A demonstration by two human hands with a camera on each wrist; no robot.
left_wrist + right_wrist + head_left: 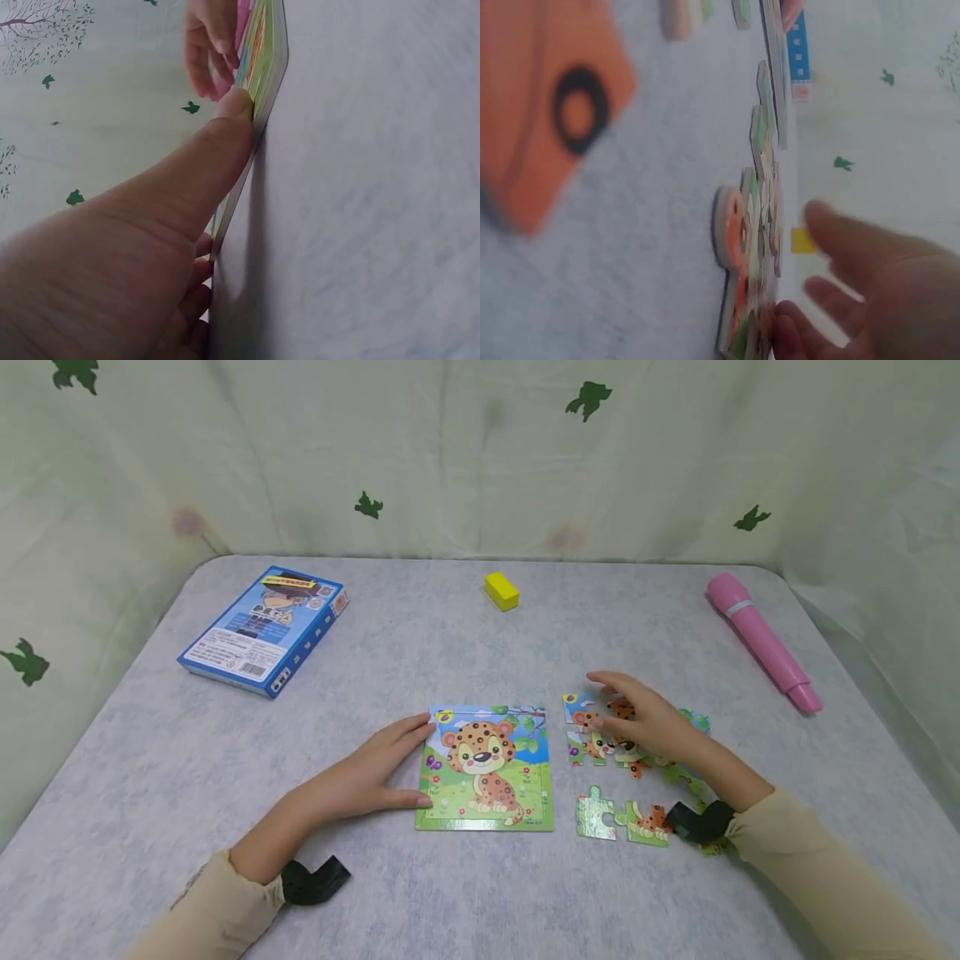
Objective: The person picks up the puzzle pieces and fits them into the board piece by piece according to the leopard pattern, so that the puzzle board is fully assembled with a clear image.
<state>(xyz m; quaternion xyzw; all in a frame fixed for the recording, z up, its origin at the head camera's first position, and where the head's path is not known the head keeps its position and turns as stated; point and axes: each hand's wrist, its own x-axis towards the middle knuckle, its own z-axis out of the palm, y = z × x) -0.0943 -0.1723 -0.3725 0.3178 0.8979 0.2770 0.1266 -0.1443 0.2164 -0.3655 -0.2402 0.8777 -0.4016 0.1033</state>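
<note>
A square picture board showing a spotted leopard cub lies flat in front of me. My left hand rests against its left side, fingers stretched to the upper corner and thumb on the lower edge area. In the left wrist view the thumb touches the board's rim. Beside the board, my right hand is over a cluster of jigsaw pieces with the same cub, its thumb and fingers apart. Nothing shows between them. Nearer me lie a green jigsaw piece and another with orange paws; the right wrist strap hides others.
A blue box lies at the back left of the table. At the back middle is a yellow block. A pink wand-like object with a pale band lies at the right. Patterned curtains stand behind the table.
</note>
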